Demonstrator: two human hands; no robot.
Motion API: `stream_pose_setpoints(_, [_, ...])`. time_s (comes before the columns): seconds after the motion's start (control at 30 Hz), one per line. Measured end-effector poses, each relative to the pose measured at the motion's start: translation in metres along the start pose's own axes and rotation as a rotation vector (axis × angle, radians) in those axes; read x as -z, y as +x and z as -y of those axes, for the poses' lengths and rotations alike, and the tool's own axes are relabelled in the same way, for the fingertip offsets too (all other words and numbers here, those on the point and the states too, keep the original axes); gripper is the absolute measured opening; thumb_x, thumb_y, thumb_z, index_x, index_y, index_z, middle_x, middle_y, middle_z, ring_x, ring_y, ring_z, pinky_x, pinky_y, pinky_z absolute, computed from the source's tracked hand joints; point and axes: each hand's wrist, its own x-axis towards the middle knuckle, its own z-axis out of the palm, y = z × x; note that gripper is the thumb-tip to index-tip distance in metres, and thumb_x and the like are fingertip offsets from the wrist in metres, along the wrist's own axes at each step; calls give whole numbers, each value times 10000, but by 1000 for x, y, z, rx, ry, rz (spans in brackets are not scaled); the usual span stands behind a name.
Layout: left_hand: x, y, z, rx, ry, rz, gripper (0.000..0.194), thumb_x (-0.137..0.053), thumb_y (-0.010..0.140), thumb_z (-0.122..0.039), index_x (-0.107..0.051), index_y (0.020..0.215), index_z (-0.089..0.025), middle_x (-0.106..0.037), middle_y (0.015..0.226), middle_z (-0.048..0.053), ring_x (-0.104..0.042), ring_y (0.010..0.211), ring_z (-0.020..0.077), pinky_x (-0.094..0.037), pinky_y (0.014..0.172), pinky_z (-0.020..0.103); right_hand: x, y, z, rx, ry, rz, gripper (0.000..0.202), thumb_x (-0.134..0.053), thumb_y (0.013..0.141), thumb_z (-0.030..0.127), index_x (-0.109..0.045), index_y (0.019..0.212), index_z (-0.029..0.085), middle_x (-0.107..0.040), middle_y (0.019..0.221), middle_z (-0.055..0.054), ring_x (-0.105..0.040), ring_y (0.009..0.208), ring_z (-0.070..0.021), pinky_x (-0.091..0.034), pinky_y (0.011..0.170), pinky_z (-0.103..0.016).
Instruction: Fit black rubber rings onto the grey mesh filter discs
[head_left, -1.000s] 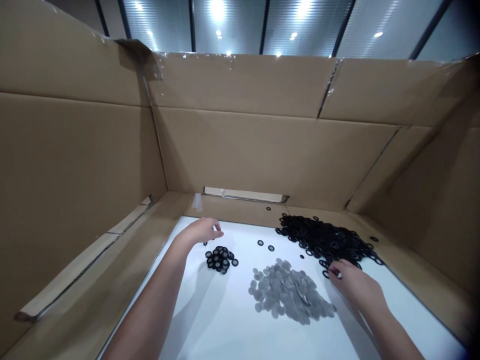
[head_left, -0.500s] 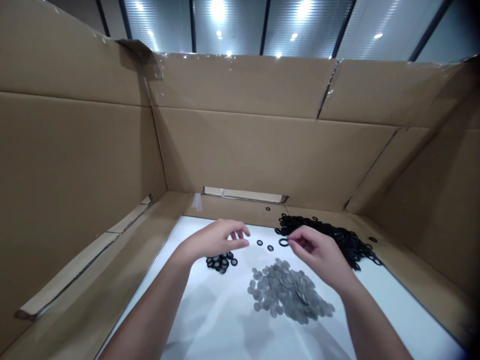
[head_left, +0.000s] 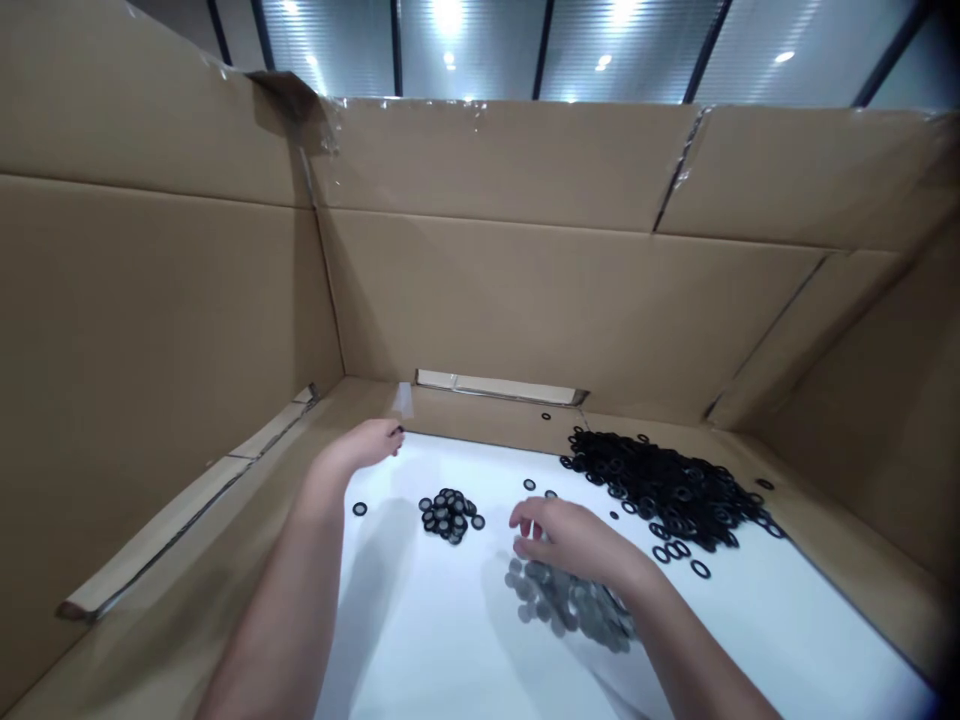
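My left hand (head_left: 367,446) is at the far left of the white board (head_left: 420,640), its fingers closed on a small dark piece that looks like a black ring (head_left: 398,430). My right hand (head_left: 559,532) hovers over the heap of grey discs (head_left: 596,612) and hides part of it. Its fingers curve apart, with nothing visible between them. Between the hands lies a small pile of black rings with grey centres (head_left: 448,517). One more such ringed disc (head_left: 360,509) lies alone below my left hand.
A big heap of black rings (head_left: 667,485) spreads over the board's back right edge, with several loose rings (head_left: 700,569) in front. Another ringed disc (head_left: 529,484) lies near the middle. Tall cardboard walls (head_left: 487,280) stand at the back and both sides.
My left hand has swung left, its fingers now closed on the dark piece. My right hand has moved left and down from the black heap, and the ring it held is gone from it.
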Motion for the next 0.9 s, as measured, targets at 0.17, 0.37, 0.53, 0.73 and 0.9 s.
stream_pose_setpoints(0.17, [-17, 15, 73, 206, -6, 29, 160, -484, 811, -318, -560, 775, -182, -706, 861, 105, -627, 692, 220, -432, 560, 282, -19, -2, -20, -11, 20, 47, 221, -569, 912, 362, -699, 1052, 251, -736, 978, -36, -667, 829, -203, -460, 726, -297])
stream_pose_setpoints(0.37, [-54, -10, 94, 197, 39, -67, 173, -468, 877, -345, -500, 786, -201, -689, 925, 102, -643, 842, 237, -427, 674, 283, -13, -10, -29, -34, 64, -7, 228, -539, 931, 377, -687, 1038, 241, -728, 945, -39, -667, 814, -207, -474, 742, -310])
stream_pose_setpoints(0.53, [-73, -23, 90, 197, 49, -92, 190, -653, 722, -267, -511, 833, -207, -681, 978, 91, -645, 858, 242, -412, 664, 274, -16, -22, -36, -61, 71, -12, 200, -569, 903, 335, -678, 1038, 236, -715, 973, -44, -659, 825, -207, -483, 752, -310])
stream_pose_setpoints(0.73, [-85, -21, 71, 145, -18, -102, 174, -600, 701, -121, -471, 780, -206, -675, 901, 76, -628, 839, 212, -410, 661, 255, -34, -27, -34, -36, -49, -52, 214, -616, 871, 284, -693, 1070, 269, -665, 1079, -39, -633, 952, -228, -466, 765, -314])
stream_pose_setpoints(0.9, [-109, -20, 41, -3, -188, 43, 104, -604, 738, -210, -543, 821, -201, -670, 782, -1, -630, 686, 156, -454, 601, 230, -49, -21, -20, 58, -77, -9, 204, -648, 873, 280, -717, 1064, 258, -667, 1058, -48, -627, 982, -234, -460, 844, -342])
